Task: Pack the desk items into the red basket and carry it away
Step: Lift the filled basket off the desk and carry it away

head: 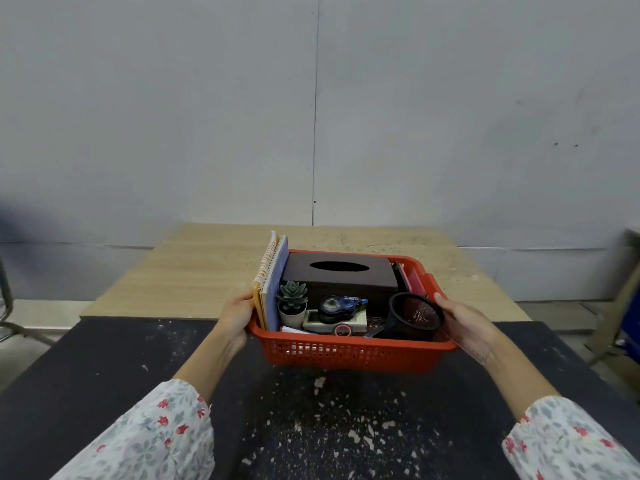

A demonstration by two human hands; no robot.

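Fingers of the left hand curl around the left rim of the red basket, and the right hand holds the right rim in the same way, with its thumb lying on top of the edge. Both hands come out of white sleeves with a red flower print. The basket is between the hands, over the far edge of the dark speckled surface; I cannot tell if it rests on it or is lifted a little. Inside, two spiral notebooks stand upright against the left wall. Beside them is a dark tissue box at the back, and a small succulent in a white pot stands in front of it. A blue tape dispenser lies near the middle, and a black mesh cup lies tilted at the right side. Behind the dark surface is a light wooden surface, and then a grey wall.
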